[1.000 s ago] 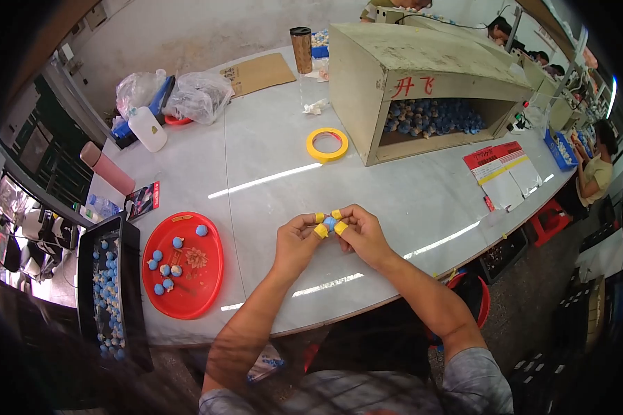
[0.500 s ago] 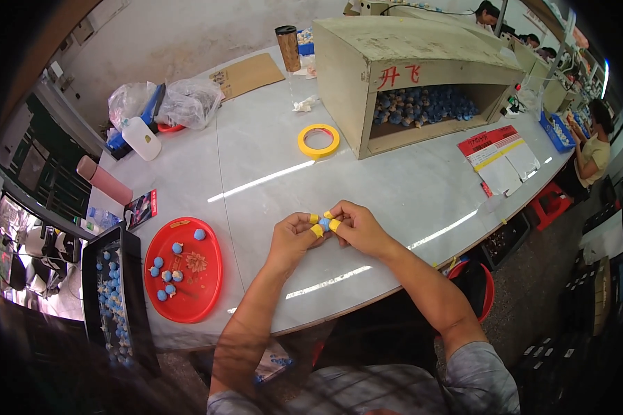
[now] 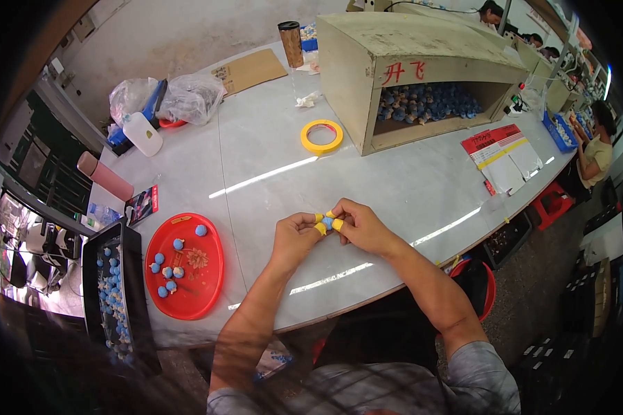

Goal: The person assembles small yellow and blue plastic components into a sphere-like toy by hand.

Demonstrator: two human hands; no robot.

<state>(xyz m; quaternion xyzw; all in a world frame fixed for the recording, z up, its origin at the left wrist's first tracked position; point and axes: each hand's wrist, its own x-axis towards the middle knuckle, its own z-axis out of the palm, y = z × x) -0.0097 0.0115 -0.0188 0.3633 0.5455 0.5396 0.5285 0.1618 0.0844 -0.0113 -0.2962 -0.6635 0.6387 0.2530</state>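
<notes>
Over the middle of the grey table, a small blue piece (image 3: 328,223) is pinched between both my hands. My left hand (image 3: 299,238) grips it from the left with thumb and forefinger, which wear yellow finger wraps. From the right, my right hand (image 3: 358,225) holds it the same way, also with yellow wraps on its fingertips. The fingers cover most of the piece, so its exact shape is hidden. To the left, a round red tray (image 3: 211,294) carries several small blue-and-cream pieces (image 3: 178,244) like it.
A black bin (image 3: 133,277) of similar pieces stands left of the tray. Yellow tape (image 3: 321,137) lies ahead, by a beige box-shaped housing (image 3: 346,83) full of blue pieces. Printed sheets (image 3: 502,159) lie right; a pink bottle (image 3: 106,177) stands left. A co-worker (image 3: 595,149) sits far right.
Both hands keep their pinch on the small blue piece, with only slight finger movement. The whole view has shifted slightly.
</notes>
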